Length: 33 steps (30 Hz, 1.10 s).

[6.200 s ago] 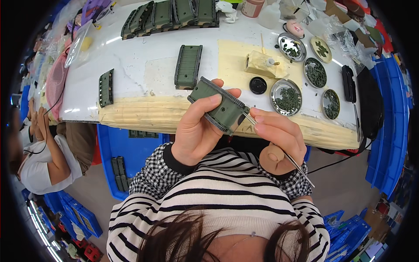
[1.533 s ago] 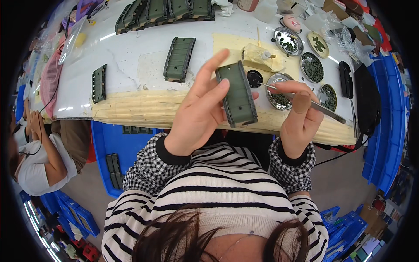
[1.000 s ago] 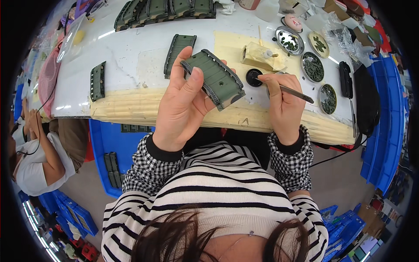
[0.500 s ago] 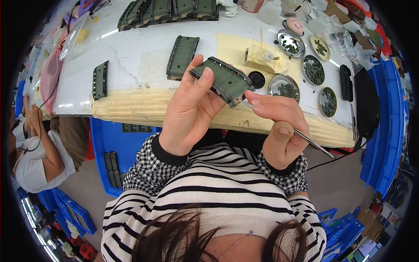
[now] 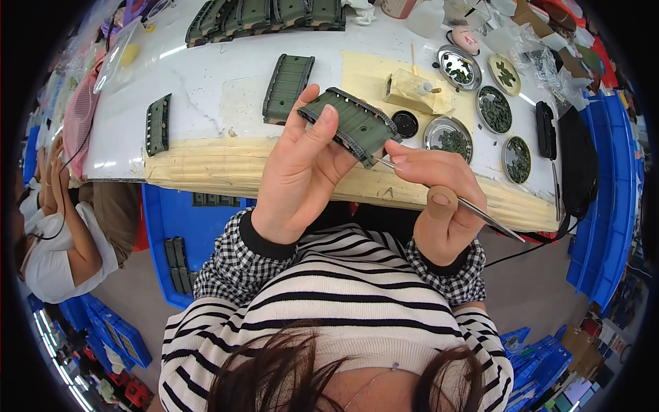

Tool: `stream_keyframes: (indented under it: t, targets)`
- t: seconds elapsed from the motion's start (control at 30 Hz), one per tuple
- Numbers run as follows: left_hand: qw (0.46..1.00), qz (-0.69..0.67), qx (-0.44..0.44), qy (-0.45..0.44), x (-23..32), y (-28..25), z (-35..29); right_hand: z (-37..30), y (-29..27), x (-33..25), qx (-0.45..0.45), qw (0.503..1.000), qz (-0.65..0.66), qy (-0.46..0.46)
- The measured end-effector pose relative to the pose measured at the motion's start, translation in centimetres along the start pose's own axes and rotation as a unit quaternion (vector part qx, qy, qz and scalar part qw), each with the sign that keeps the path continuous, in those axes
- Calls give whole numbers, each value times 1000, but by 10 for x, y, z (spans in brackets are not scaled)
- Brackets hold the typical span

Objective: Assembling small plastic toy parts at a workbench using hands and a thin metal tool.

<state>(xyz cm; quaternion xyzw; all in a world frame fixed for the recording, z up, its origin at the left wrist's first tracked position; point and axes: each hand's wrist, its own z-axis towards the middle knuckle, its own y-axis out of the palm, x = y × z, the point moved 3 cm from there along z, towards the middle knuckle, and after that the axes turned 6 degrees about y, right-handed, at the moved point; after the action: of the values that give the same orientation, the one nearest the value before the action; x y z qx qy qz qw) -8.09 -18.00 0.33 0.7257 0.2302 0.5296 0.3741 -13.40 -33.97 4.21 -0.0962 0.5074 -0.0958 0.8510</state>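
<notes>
My left hand (image 5: 294,175) grips a green toy-vehicle part (image 5: 357,122) with dark, track-like strips along both long edges. It is tilted above the table's front edge, thumb on top and the other fingers partly hidden beneath. My right hand (image 5: 439,180), with a tan bandage (image 5: 442,199) on one finger, pinches metal tweezers (image 5: 484,218). Their tip meets the part's near right corner; whether it holds a small piece I cannot make out. Behind my left fingers lies a similar green part (image 5: 288,89), and a narrower-looking one (image 5: 158,125) rests farther left.
Several round dishes hold small green pieces, including a metal dish (image 5: 448,139) beside my right hand. A wrapped block (image 5: 415,94) and a black cap (image 5: 405,124) stand near. More green parts (image 5: 268,15) line the far side. A blue bin (image 5: 161,226) sits below left; another person (image 5: 72,240) is at left.
The tweezers and the held part have shifted only slightly, the tip staying at the same corner. Both hands keep their grips. The person at left has moved their hands a little.
</notes>
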Motion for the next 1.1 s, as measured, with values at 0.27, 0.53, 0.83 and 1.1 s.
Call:
stream_keyframes:
  t: [0.27, 0.53, 0.83, 1.1]
  targets:
    - [1000, 2, -14, 7, -1, 1, 0, -1, 0, -11, -26, 997, -75, -21]
    - [998, 5, -52, 33, 0, 7, -3, -3, 2, -24, -54, 992, -112, -26]
    - [997, -17, -71, 38, -3, 6, -2, -2, 3, -29, -58, 984, -160, -51]
    - [996, -28, -80, 37, -3, 6, -2, -2, 3, -31, -55, 982, -170, -58]
